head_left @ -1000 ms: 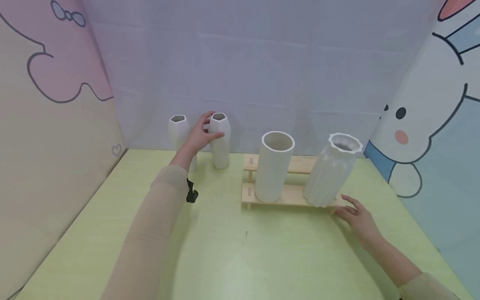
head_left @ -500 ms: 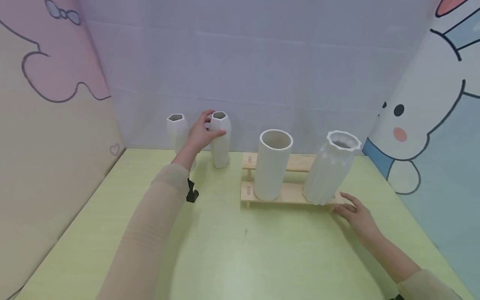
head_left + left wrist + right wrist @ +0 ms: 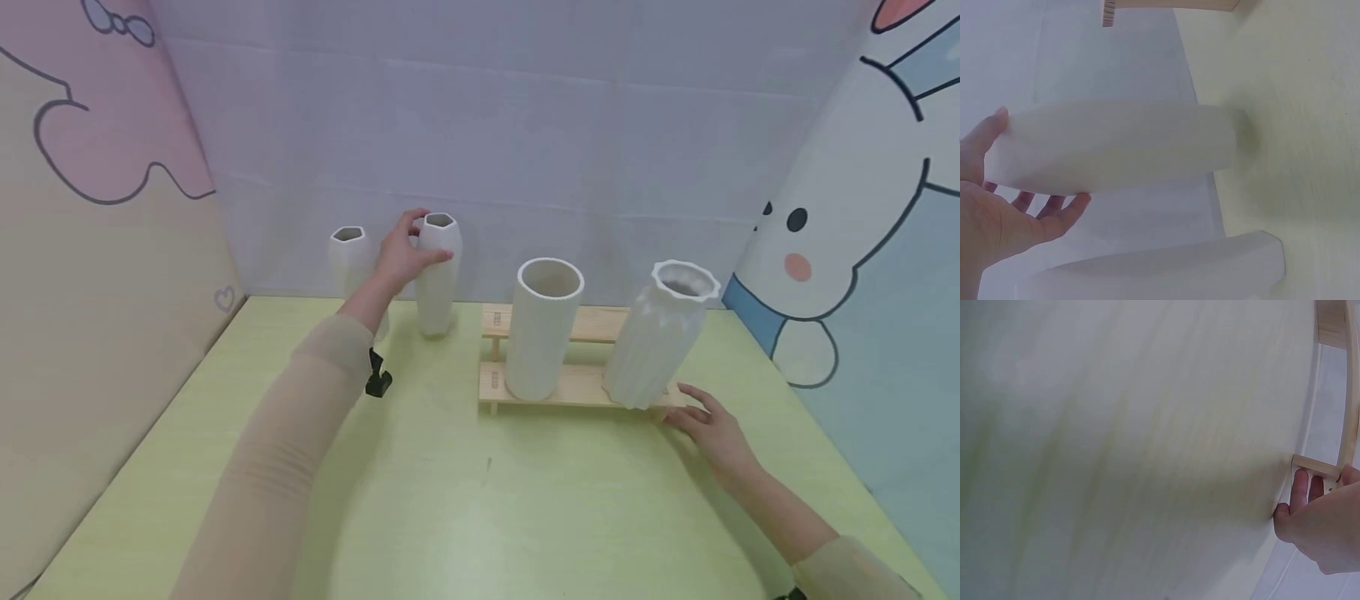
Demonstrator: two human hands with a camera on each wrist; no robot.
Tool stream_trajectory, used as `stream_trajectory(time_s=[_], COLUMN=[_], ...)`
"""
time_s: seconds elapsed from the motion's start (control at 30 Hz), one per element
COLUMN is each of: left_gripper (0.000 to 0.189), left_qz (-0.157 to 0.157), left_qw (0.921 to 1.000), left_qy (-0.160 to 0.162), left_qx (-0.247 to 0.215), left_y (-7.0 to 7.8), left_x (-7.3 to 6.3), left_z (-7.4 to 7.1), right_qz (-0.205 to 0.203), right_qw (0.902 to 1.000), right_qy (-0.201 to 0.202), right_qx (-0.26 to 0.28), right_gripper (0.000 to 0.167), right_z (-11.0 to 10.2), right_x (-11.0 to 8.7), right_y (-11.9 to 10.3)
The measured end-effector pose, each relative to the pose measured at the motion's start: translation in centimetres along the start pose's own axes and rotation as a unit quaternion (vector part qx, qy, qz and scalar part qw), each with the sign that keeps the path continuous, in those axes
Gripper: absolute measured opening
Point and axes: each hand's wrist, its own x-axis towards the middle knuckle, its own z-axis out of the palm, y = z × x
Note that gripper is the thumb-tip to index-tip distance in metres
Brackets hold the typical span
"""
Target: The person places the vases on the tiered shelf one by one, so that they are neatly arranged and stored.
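In the head view my left hand (image 3: 401,260) grips a white faceted vase (image 3: 437,292) near its mouth, thumb on the near side. Its base hangs at or just above the table; the left wrist view shows a shadow by the base, but contact is unclear. A similar vase (image 3: 348,265) stands to its left, partly behind my wrist. My right hand (image 3: 716,433) holds the right front end of a two-tier wooden rack (image 3: 592,385), fingers around its leg (image 3: 1316,465) in the right wrist view. A ribbed cylindrical vase (image 3: 542,350) and a leaning scalloped-rim vase (image 3: 651,354) stand on the rack.
The light green table (image 3: 450,508) meets a pale cloth backdrop (image 3: 502,150) close behind the vases. Cartoon-printed panels flank both sides. A black clip (image 3: 378,382) is on my left sleeve.
The faceted vase's mouth has risen slightly in my left hand, and its base has shifted a little left. My right hand stays at the rack's end. The head view has shifted slightly.
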Motion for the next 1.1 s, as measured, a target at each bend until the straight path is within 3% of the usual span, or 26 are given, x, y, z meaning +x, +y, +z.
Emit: stream_trajectory(time_s=[0.17,0.6,0.9,1.1], left_gripper=[0.078,0.078,0.079,0.078], left_qz=[-0.001,0.004,0.002,0.006], left_qw=[0.9999,1.0,1.0,0.9995], left_qy=[0.012,0.001,-0.006,-0.023], left_qx=[-0.008,-0.001,0.006,-0.021], left_y=[1.6,6.2,10.3,13.0], left_x=[0.1,-0.4,-0.7,-1.0], left_z=[-0.4,-1.3,-2.5,-2.7], right_qz=[-0.004,0.0,-0.007,0.007], right_qw=[0.9999,1.0,0.9999,0.9999], right_qy=[-0.001,0.001,-0.004,-0.006], right_qx=[0.01,0.008,0.009,0.01], right_gripper=[0.073,0.074,0.073,0.075], right_z=[0.0,0.1,0.2,0.1], right_x=[-0.2,-0.1,-0.1,-0.1], right_y=[-0.1,-0.2,-0.2,-0.2])
